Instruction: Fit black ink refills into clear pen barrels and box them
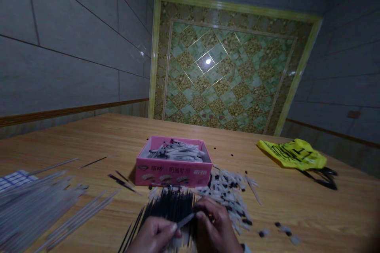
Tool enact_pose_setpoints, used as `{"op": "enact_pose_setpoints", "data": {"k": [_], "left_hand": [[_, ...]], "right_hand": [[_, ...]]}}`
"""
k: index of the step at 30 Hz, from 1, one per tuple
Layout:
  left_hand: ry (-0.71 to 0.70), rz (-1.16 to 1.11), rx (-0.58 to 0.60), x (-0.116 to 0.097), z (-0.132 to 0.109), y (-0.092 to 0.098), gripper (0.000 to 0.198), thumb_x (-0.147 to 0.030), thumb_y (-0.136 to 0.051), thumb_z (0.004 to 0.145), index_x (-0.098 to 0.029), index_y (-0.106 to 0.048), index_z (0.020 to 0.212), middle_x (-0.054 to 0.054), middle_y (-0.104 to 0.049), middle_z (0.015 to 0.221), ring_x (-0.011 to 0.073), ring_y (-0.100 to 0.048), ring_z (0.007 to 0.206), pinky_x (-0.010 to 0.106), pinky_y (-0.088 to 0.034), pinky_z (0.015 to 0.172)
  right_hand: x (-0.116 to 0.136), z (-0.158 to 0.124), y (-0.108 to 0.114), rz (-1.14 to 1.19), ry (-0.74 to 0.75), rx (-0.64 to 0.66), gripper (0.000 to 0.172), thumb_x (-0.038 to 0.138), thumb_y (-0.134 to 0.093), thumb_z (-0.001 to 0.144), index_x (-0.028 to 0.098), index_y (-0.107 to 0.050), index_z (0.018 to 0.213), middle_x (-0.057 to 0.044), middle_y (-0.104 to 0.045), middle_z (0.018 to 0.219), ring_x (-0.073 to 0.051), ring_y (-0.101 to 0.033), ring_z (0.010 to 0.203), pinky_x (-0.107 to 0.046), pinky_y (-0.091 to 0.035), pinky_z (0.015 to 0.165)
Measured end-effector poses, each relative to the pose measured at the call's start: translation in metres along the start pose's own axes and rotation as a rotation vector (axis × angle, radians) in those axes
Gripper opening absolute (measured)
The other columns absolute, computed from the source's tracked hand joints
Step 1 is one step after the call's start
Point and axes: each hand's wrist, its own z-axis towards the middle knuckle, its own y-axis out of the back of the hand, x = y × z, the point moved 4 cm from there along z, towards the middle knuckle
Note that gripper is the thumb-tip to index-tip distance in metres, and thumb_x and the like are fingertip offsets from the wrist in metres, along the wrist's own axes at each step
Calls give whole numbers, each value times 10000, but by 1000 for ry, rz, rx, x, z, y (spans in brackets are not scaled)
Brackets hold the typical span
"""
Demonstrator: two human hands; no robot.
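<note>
Between my two hands is a greyish pen (186,219), slanting up to the right. My left hand (156,234) pinches its lower left end between thumb and fingers. At the upper right end, the curled fingers of my right hand (218,224) close around the tip, which they partly hide. Beneath and behind both hands lies a dense pile of thin black pen refills (175,201). A heap of small translucent pen caps with black ends (230,191) spreads beside my right hand. Straight ahead stands a pink cardboard box (173,174) holding many pens (178,151).
Long clear tubes (38,209) lie in a blurred bundle at the left, near a checked cloth (18,180). A few dark refills (121,182) lie left of the box. A yellow bag (293,154) and black-handled scissors (322,178) are at the right of the wooden table (237,146).
</note>
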Motion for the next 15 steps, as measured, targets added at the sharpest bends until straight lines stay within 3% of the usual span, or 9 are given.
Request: {"op": "enact_pose_setpoints", "data": {"k": [5, 9, 12, 15], "left_hand": [[-155, 204, -71, -13, -2, 2, 432, -557, -608, 672, -149, -742, 627, 14, -571, 507, 135, -413, 526, 241, -314, 512], [-185, 252, -85, -17, -3, 3, 407, -531, -596, 697, -155, -741, 636, 36, -640, 579, 169, -495, 610, 247, -352, 571], [-144, 72, -98, -11, 0, 4, 383, -513, -624, 685, -146, -708, 613, 0, -542, 494, 113, -437, 511, 210, -316, 484], [25, -326, -90, 3, 5, 4, 345, -480, -621, 699, -140, -665, 733, -73, -409, 425, 33, -230, 345, 173, -146, 368]], "right_hand": [[0, -2, -3, -42, -36, 40, 205, 261, -442, 885, 175, -602, 789, -52, -589, 747, -191, -567, 721, -265, -411, 654], [-5, 0, -1, -7, -114, -48, 164, 247, -467, 856, 187, -598, 779, -43, -596, 763, -197, -566, 747, -265, -421, 670], [-19, -1, 7, -38, -261, -169, 137, 208, -468, 826, 188, -604, 824, -49, -624, 809, -205, -575, 788, -272, -428, 699], [-32, -5, 11, -227, -388, -129, 126, 162, -500, 761, 189, -618, 795, -49, -641, 785, -215, -580, 766, -286, -414, 691]]}}
